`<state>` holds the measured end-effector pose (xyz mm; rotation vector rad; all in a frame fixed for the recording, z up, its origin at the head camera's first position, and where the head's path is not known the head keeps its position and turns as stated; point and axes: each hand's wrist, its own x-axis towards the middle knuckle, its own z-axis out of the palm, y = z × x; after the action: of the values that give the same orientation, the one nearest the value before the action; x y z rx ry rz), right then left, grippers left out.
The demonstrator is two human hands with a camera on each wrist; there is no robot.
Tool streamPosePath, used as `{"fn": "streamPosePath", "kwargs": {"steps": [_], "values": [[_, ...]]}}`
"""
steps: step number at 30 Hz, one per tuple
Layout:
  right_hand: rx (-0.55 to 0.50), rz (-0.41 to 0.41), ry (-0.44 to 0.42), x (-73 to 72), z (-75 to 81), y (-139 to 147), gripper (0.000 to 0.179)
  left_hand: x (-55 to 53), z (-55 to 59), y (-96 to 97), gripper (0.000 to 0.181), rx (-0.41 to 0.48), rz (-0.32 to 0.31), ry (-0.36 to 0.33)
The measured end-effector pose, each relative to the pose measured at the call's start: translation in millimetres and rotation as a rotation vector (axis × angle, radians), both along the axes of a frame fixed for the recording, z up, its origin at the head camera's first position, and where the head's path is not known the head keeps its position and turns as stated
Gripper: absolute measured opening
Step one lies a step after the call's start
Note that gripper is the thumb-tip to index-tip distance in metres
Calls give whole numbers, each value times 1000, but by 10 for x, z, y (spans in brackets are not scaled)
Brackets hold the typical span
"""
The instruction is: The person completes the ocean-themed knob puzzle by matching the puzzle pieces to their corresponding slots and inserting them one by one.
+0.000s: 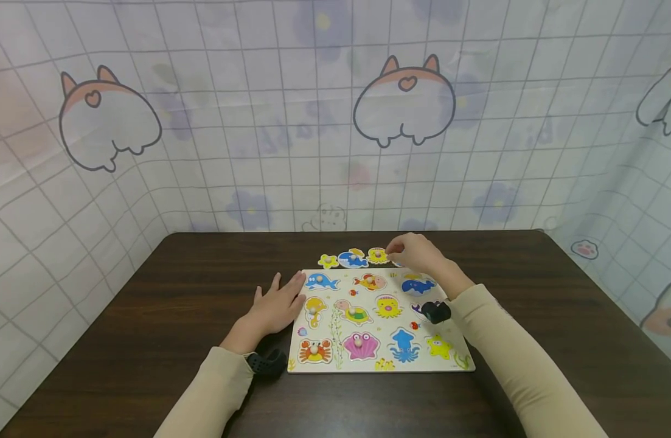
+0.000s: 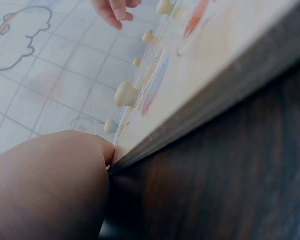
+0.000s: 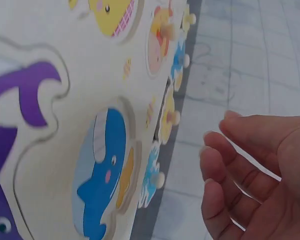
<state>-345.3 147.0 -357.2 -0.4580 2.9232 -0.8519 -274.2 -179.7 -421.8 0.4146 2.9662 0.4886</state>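
A wooden sea-animal puzzle board (image 1: 381,331) lies on the table. My left hand (image 1: 277,307) rests at its left edge, fingers extended and fingertips on the back left corner. My right hand (image 1: 417,252) hovers behind the board's back edge, fingers loosely bent, holding nothing. It is nearest to a blue and white knobbed piece (image 3: 150,175), mostly hidden by the hand in the head view. Beside that, in a row, lie an octopus piece (image 1: 377,255), a whale piece (image 1: 352,260) and a starfish piece (image 1: 328,261).
Knobbed pieces such as the crab (image 1: 315,351), clam (image 1: 360,345) and seahorse (image 1: 314,311) sit in the board. The whale recess (image 3: 102,175) and squid recess (image 1: 404,345) hold no piece. A dark wooden table (image 1: 149,340) extends around, with patterned cloth (image 1: 291,121) behind.
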Motion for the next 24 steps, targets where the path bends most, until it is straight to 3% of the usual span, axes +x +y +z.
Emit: {"fn": "streamPosePath", "kwargs": {"steps": [9,18,24], "values": [[-85,-56,73,-117,-44,211,28,4,1,3,63,-11,4,-1],[-48,-113,19,-209,-166,269,26,1,11,2,63,-2,7,-12],[20,-117,-53,-237,-164,276,29,6,12,0,62,6,5,-8]]}}
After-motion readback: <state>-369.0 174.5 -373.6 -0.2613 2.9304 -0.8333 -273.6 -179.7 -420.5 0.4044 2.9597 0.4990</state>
